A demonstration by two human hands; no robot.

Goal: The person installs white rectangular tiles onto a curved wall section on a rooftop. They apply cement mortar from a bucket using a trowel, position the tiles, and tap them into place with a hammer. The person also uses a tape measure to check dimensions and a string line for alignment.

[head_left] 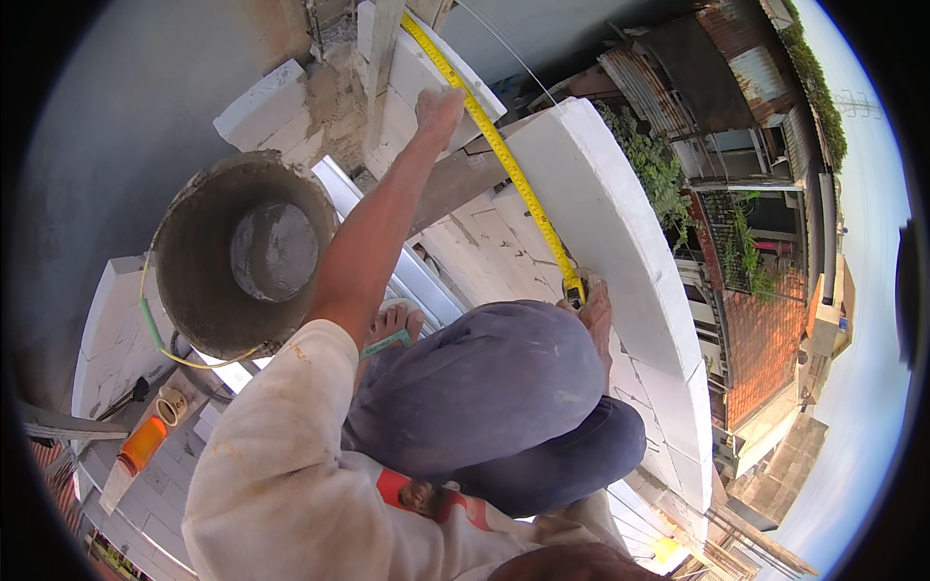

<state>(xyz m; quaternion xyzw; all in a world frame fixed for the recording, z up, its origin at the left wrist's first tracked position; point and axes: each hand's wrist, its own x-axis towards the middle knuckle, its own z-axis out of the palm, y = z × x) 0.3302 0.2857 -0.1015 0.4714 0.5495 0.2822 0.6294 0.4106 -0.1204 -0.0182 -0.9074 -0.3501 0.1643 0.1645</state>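
Observation:
A yellow tape measure blade (513, 169) runs along the top of white wall blocks, from the far end back toward my knees. Its case (574, 290) sits in my right hand (598, 310), closed around it beside my knee; that forearm is mostly hidden behind my leg. My left hand (441, 113) reaches forward with its fingers closed at the left edge of the blade. Whatever lies in those fingers is hidden. Under the blade are a long white block (605, 184) and a further block (412, 73) beyond a gap.
A mortar-crusted bucket (184, 252) with wet grey mix stands left of my left arm. Beyond it are a loose white block (260, 102) and a wooden post (383, 68). An orange object (143, 445) lies at lower left. Past the wall's right edge are lower roofs (765, 353).

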